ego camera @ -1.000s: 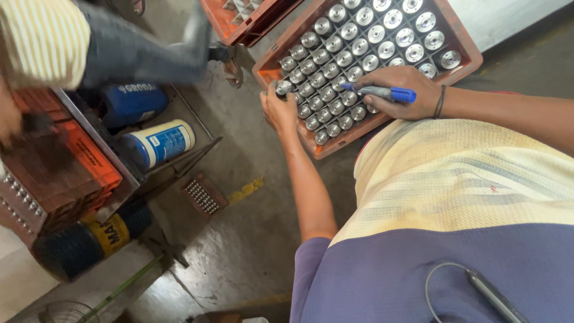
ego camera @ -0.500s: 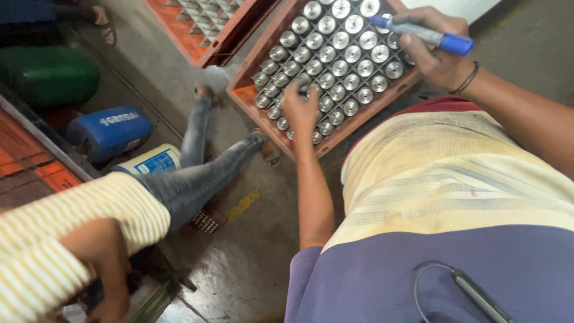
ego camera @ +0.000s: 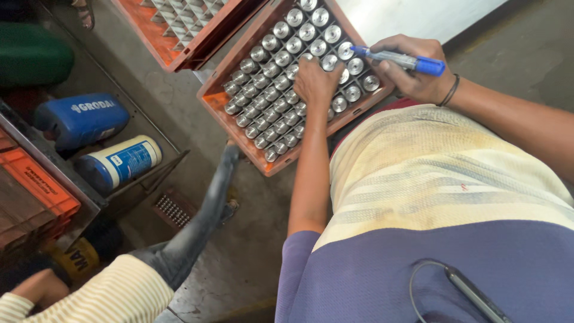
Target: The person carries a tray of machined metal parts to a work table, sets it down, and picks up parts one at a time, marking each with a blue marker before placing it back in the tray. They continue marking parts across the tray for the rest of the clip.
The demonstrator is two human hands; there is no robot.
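Down below it's a bare grey concrete floor [ego camera: 197, 119], stained and scuffed, with a pale wall panel [ego camera: 418, 15] along the top right edge. Centre stage sits a reddish-brown plastic crate [ego camera: 210, 98], angled on the floor and packed with rows of shiny round metal caps [ego camera: 263, 96]. The left hand [ego camera: 315, 81] lies flat across the caps in the middle of the crate, fingers spread and pressing down, its grip closed around nothing. The right hand [ego camera: 412, 75] hovers at the crate's far right corner, its grip wrapped around a blue marker pen [ego camera: 397, 58] that lies level, tip pointing left over the caps.

Just beyond, at top left, there's a second crate, orange [ego camera: 179, 51], with pale dividers inside and no caps showing. Over on the left, a dark metal rack [ego camera: 72, 173] runs diagonally; on it lie a blue jerrycan [ego camera: 81, 119] on its side with white lettering, and beside it a cylindrical can [ego camera: 119, 161] with a cream and blue label. A dark green container [ego camera: 33, 57] sits above them at the frame edge. An orange bin [ego camera: 36, 185] fills the left margin, and a yellow-labelled dark container [ego camera: 78, 260] peeks out under it. A small rusty floor grate [ego camera: 173, 209] sits near the rack. Another person's grey-trousered leg [ego camera: 203, 209] and striped sleeve [ego camera: 113, 296] cross the bottom left.
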